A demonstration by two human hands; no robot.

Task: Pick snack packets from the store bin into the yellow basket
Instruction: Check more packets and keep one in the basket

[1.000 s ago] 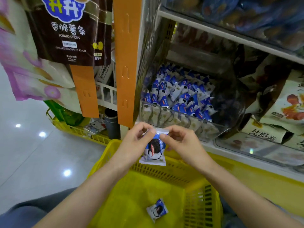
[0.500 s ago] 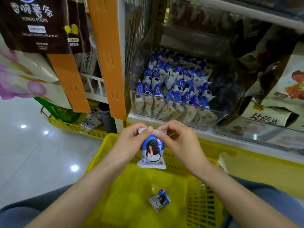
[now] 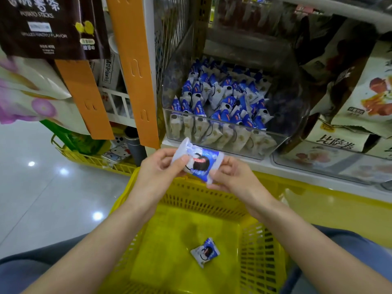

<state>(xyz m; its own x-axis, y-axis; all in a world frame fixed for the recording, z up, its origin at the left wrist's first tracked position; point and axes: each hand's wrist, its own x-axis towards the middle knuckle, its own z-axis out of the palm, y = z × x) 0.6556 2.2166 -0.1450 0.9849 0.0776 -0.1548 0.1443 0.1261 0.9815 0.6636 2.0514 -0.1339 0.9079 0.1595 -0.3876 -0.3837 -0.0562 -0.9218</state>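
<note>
A blue-and-white snack packet [image 3: 198,162] is held between both hands above the far rim of the yellow basket [image 3: 203,198], turned sideways and blurred. My left hand [image 3: 160,168] pinches its left end and my right hand [image 3: 230,177] pinches its right end. One packet of the same kind [image 3: 205,252] lies flat on the basket floor. On the shelf just beyond stands the clear store bin [image 3: 282,141], filled with several more blue-and-white packets [image 3: 224,98].
Orange hanging strips [image 3: 135,66] and a brown potato-sticks bag [image 3: 48,26] hang at the left. Larger snack bags [image 3: 360,98] fill the shelf to the right of the bin. A second yellow basket [image 3: 93,160] sits on the shiny floor at the left.
The packet hung upright from both hands' fingertips; now it is turned sideways, stretched between the two hands. The view has tilted downward toward the basket.
</note>
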